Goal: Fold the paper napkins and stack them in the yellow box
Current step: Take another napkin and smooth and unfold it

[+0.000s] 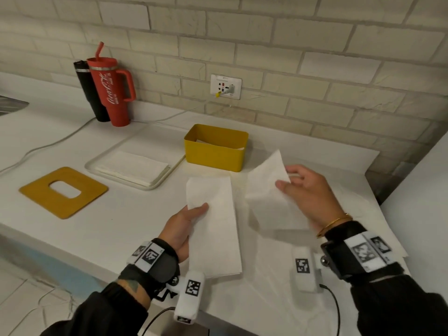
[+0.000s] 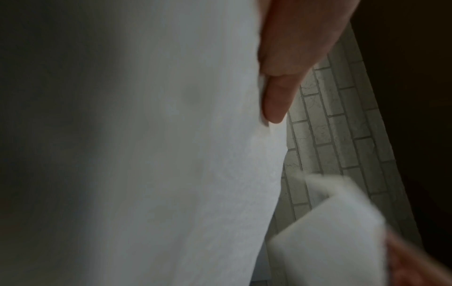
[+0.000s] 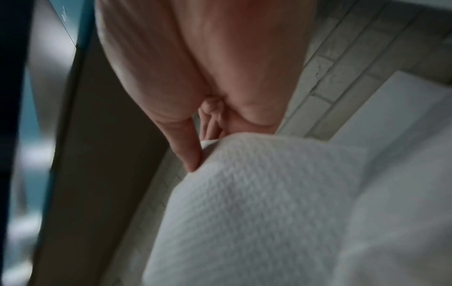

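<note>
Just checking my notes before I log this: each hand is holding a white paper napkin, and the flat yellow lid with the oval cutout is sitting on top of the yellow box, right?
Not quite. The flat yellow lid with the oval cutout lies on the white counter, left of the white tray, not on the open rectangular yellow box; the head view shows this. Each hand does hold a white paper napkin.
</note>
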The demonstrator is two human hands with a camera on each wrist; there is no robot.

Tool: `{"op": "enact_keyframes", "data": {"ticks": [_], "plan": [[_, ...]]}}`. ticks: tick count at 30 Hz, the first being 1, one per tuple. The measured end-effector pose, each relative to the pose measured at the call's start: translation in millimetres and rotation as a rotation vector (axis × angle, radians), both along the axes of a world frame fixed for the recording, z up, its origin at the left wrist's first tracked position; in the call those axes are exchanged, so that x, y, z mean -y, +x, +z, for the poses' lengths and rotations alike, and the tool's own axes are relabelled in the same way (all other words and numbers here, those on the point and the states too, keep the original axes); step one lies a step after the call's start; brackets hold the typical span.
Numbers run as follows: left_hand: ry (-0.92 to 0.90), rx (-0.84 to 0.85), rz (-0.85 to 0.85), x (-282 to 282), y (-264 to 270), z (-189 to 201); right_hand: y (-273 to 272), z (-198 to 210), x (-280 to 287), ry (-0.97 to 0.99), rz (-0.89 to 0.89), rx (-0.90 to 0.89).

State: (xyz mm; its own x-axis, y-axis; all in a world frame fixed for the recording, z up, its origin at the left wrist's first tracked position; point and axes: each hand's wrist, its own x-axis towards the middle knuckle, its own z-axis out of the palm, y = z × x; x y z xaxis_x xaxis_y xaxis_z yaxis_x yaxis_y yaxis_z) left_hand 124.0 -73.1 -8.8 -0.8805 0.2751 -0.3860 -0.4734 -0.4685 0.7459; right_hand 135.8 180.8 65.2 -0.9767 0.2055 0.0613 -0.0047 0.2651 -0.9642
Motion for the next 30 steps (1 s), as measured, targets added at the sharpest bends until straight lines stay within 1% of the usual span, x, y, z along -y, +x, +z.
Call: {"op": "enact_keyframes", "data": {"ticks": [2,3,5,6,10,12,14,19,30], "plan": [[-0.008,-0.003,0.0,-4.2,-0.9,1.4,5.7,27.6,19.1,-0.261,0.136,-0.099],[-0.006,-0.011,-0.005,-6.3,-0.8,2.4,6.7,36.0,27.2,-0.367,0.184,-0.115],[0.011,-0.022,-0.016,-11.2,0.3,4.7,4.6,36.3,42.2,-0.504,0.212,-0.086],[0.023,-0.023,-0.017,-13.5,1.5,7.0,2.7,28.9,50.2,-0.518,0.191,-0.046],[0.047,-0.018,-0.011,-17.3,4.4,11.4,2.8,-18.9,76.3,-0.337,0.068,0.144],[0.047,-0.014,-0.004,-14.6,3.8,10.1,7.6,-34.8,82.8,-0.314,0.04,0.211],[0.069,-0.002,-0.011,-11.1,2.4,7.9,11.1,-43.9,86.7,-0.331,0.032,0.246],[0.115,-0.002,-0.014,-8.5,0.6,5.7,9.1,-58.1,90.8,-0.276,0.017,0.227],[0.08,-0.018,-0.03,-9.2,0.8,2.2,8.0,-63.8,89.8,-0.239,0.02,0.206]]}}
